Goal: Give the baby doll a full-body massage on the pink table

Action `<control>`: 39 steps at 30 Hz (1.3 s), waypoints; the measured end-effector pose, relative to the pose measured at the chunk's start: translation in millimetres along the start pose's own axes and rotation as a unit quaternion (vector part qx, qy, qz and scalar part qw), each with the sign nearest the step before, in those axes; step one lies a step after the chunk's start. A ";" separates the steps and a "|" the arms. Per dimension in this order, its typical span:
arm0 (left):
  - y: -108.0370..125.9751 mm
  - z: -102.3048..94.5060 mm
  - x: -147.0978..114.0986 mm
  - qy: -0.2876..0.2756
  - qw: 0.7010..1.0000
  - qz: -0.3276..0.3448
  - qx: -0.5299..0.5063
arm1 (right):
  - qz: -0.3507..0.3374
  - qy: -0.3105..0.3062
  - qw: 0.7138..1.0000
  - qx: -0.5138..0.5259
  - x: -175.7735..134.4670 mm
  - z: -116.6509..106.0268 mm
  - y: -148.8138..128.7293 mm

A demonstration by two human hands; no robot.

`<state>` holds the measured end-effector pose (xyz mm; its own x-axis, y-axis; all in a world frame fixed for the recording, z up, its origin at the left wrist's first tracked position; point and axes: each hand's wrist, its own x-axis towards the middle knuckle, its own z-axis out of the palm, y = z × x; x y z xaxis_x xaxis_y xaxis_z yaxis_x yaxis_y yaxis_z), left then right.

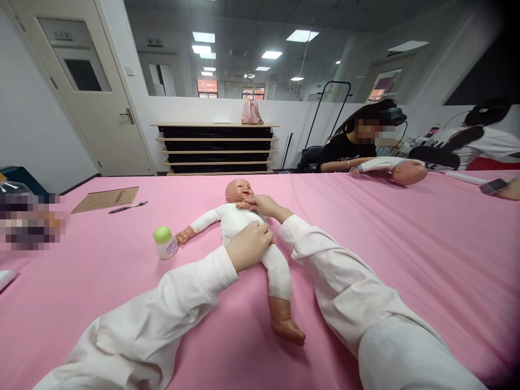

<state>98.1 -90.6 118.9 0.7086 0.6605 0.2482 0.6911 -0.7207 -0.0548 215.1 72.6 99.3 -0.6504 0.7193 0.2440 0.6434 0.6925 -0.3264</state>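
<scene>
A baby doll (280,273) with a white cloth body lies on its back on the pink-covered table, its head away from me. My left hand (249,246) lies over the doll's lower body, its fingers curled round a part that the hand itself mostly hides. Just below the doll's chin, my right hand (268,207) has its fingers closed at the upper chest, seemingly on the doll's small hand. The doll's other arm stretches left towards a small jar (166,246) with a green lid. One leg points towards me; the other is hidden behind my left hand.
A brown notebook (108,199) and a pen (128,207) lie at the back left. Across the table at right, a person (349,149) in black sits by another doll (408,172). A second person (483,138) in white is farther right. Shelves (219,146) stand behind.
</scene>
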 end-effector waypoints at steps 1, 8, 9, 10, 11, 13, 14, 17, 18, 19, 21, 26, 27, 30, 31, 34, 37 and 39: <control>0.7 2.3 -0.7 0.004 1.000 0.004 0.011 | -0.006 0.006 1.000 0.007 -0.4 0.2 0.8; 9.9 -39.7 -59.0 0.103 0.991 -0.039 -0.071 | 0.082 0.287 0.892 0.341 -29.5 1.7 40.4; 12.9 -47.1 -74.8 0.112 0.986 -0.054 -0.111 | 0.113 0.333 0.850 0.391 -39.2 3.5 52.3; 16.2 -52.1 -91.4 0.120 0.978 -0.080 -0.153 | 0.154 0.367 0.806 0.438 -50.1 6.1 64.5; 19.8 -54.0 -108.2 0.130 0.968 -0.099 -0.190 | 0.201 0.389 0.759 0.482 -61.6 9.3 76.2; 26.6 -47.6 -139.7 0.117 0.954 -0.128 -0.246 | 0.286 0.405 0.665 0.558 -83.8 16.7 95.4; 29.6 -39.8 -153.5 0.096 0.948 -0.137 -0.271 | 0.309 0.404 0.631 0.586 -93.2 20.2 102.2; 36.8 -6.2 -183.7 0.067 0.945 -0.142 -0.287 | 0.335 0.394 0.591 0.619 -109.1 27.0 110.5; 38.8 5.4 -189.7 0.070 0.948 -0.136 -0.280 | 0.343 0.393 0.587 0.619 -110.1 27.8 110.3; 40.7 15.7 -194.0 0.077 0.950 -0.134 -0.270 | 0.352 0.396 0.583 0.616 -109.6 27.9 109.3; 44.6 30.7 -197.9 0.083 0.955 -0.142 -0.246 | 0.372 0.407 0.568 0.612 -106.2 27.1 106.4; 52.1 39.9 -193.9 0.055 0.969 -0.146 -0.193 | 0.368 0.427 0.558 0.609 -103.0 25.1 101.3; 52.6 40.0 -192.8 0.058 0.970 -0.142 -0.188 | 0.366 0.430 0.559 0.608 -103.8 25.2 100.5; 51.9 36.9 -190.5 0.096 0.975 -0.127 -0.154 | 0.365 0.438 0.565 0.597 -104.0 25.2 98.1; 51.2 33.1 -189.4 0.112 0.979 -0.116 -0.127 | 0.365 0.443 0.566 0.591 -102.2 24.7 97.0; 49.0 8.4 -180.0 0.180 0.979 -0.091 -0.020 | 0.359 0.474 0.574 0.563 -87.7 19.5 90.6; 45.1 -28.1 -155.5 0.237 0.967 -0.080 0.052 | 0.279 0.532 0.648 0.468 -60.9 8.7 73.2; 39.2 -46.7 -131.1 0.244 0.966 -0.052 0.070 | 0.177 0.527 0.735 0.388 -40.7 2.2 54.6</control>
<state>25.7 -215.3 129.4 0.5070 0.5255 0.6833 0.7910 -0.5986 -0.1265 275.8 81.1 69.6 0.4396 0.7734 0.4568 0.0060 0.5060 -0.8625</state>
